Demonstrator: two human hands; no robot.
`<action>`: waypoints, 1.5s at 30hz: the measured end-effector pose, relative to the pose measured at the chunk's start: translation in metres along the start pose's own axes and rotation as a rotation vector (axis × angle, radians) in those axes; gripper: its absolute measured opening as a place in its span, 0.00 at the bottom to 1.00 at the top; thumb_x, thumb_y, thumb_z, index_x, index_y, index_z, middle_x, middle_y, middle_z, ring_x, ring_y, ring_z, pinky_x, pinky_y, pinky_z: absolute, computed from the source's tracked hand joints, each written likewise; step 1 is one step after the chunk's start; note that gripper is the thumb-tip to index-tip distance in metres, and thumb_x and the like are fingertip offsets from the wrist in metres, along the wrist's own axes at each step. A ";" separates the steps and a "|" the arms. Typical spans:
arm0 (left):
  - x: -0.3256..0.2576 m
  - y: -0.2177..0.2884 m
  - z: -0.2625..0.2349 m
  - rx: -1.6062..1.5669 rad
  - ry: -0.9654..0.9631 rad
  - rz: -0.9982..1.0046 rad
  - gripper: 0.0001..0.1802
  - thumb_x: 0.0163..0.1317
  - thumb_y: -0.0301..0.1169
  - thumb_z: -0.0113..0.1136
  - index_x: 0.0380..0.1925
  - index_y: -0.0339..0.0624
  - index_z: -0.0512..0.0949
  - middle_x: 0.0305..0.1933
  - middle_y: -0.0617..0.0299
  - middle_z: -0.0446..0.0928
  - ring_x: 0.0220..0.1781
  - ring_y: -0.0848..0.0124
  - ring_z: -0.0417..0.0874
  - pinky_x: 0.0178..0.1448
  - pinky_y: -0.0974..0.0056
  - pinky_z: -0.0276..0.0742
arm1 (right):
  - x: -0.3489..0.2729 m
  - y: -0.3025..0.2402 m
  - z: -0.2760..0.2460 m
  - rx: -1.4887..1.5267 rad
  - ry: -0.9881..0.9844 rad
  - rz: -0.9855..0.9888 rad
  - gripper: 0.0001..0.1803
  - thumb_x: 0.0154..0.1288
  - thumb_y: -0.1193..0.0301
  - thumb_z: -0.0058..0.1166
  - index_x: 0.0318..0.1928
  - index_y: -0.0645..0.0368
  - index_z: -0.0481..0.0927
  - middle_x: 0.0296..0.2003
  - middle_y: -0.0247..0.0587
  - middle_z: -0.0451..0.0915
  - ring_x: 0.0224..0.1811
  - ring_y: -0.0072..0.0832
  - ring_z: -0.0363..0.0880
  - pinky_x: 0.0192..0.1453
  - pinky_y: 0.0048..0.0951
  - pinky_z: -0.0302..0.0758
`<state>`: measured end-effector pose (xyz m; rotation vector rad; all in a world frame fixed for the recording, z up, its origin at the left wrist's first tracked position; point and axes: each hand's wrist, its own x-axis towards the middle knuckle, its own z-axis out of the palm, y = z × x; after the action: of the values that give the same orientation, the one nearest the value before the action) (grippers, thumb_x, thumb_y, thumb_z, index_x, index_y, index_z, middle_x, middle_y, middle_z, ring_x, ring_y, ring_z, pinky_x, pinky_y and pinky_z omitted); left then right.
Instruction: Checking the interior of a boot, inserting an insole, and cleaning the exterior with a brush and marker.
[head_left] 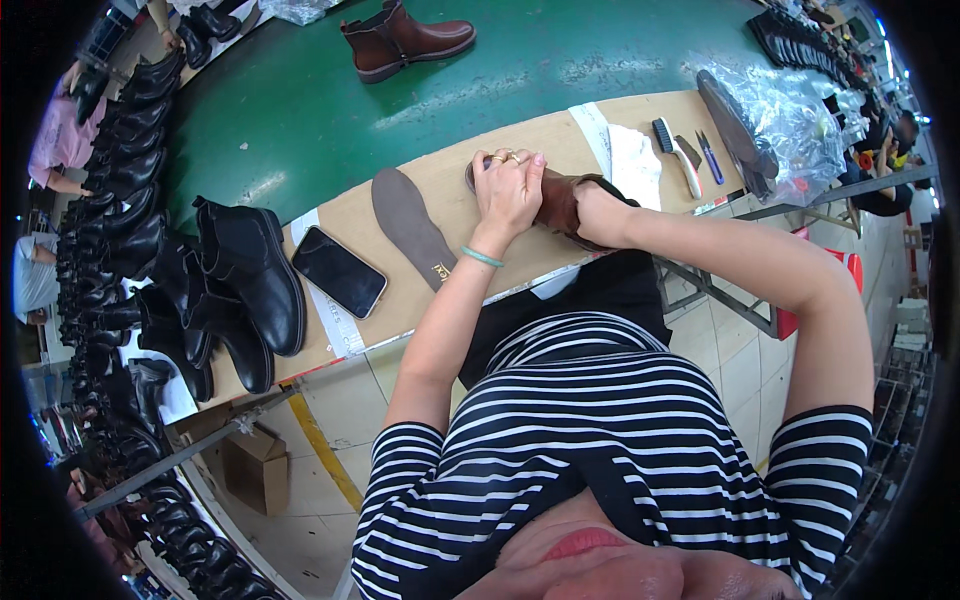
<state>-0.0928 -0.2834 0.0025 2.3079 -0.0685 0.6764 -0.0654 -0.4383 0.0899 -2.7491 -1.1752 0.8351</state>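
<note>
A brown leather ankle boot (558,204) lies on its side across the cardboard-covered bench edge in front of me. My left hand (508,192) is closed over the boot's front part, its fingers wrapped round toward the toe. My right hand (604,216) reaches into the boot's opening; its fingers are hidden inside the shaft. Just left of my left hand lies a flat grey-brown insole (408,215) with gold marking at its heel end. A second brown ankle boot (408,42) stands apart on the green surface farther away.
A phone (339,272) and several black boots (252,270) sit at the left. To the right lie a white cloth (634,165), a brush (679,158), small snips (710,157), dark insoles (737,130) and clear plastic (797,125). The green tabletop (300,120) stretches beyond.
</note>
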 end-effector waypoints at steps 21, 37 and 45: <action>0.002 0.003 -0.004 0.006 -0.023 -0.038 0.25 0.74 0.41 0.37 0.32 0.46 0.85 0.38 0.57 0.84 0.48 0.60 0.79 0.64 0.51 0.56 | -0.019 -0.003 -0.005 0.227 -0.129 0.198 0.17 0.61 0.74 0.53 0.49 0.72 0.77 0.53 0.65 0.76 0.55 0.47 0.80 0.56 0.41 0.78; 0.002 0.005 -0.002 0.026 -0.058 -0.003 0.23 0.75 0.38 0.37 0.33 0.47 0.85 0.40 0.63 0.84 0.50 0.61 0.78 0.63 0.54 0.57 | -0.093 -0.001 -0.029 -0.139 0.000 -0.201 0.14 0.51 0.76 0.56 0.39 0.70 0.83 0.52 0.61 0.74 0.51 0.45 0.75 0.58 0.36 0.74; 0.000 0.003 -0.002 0.029 -0.055 -0.008 0.24 0.75 0.38 0.37 0.33 0.47 0.85 0.41 0.61 0.84 0.50 0.61 0.78 0.62 0.54 0.58 | -0.072 -0.014 -0.034 -0.357 -0.247 -0.132 0.14 0.51 0.72 0.59 0.39 0.64 0.86 0.51 0.49 0.76 0.55 0.38 0.72 0.56 0.31 0.73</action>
<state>-0.0942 -0.2841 0.0059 2.3532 -0.0753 0.6142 -0.0990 -0.4722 0.1554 -2.8513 -1.6812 1.0657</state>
